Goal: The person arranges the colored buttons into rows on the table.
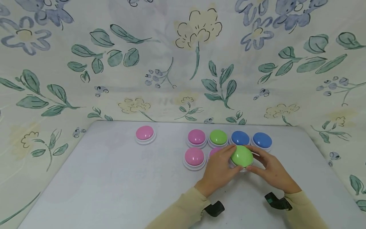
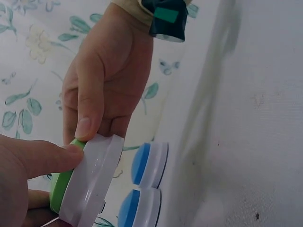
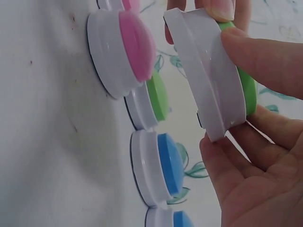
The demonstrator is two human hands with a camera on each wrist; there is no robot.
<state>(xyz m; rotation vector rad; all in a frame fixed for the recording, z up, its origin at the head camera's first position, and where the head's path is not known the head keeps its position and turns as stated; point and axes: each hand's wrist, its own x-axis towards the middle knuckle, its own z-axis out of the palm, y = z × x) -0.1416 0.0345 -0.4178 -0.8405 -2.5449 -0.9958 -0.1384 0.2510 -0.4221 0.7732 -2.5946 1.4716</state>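
Observation:
Between both hands a green dome push button (image 1: 242,156) with a white round base is held up off the table, tilted in the wrist views. My left hand (image 1: 218,170) grips its left side, and my right hand (image 1: 273,171) grips its right side. Both thumbs press near the rim of the green dome, as the left wrist view shows. Behind the hands stand a pink button (image 1: 196,136), another green button (image 1: 218,137) and two blue buttons, one (image 1: 240,138) beside the other (image 1: 262,140). My left hand partly hides a pink button (image 1: 214,151) in the nearer row.
Another pink button (image 1: 194,156) stands left of my left hand. A lone pink button (image 1: 144,132) sits farther left, near the back edge of the white table (image 1: 108,178). Floral cloth (image 1: 163,105) rises behind the table. Dark camera straps are on both wrists.

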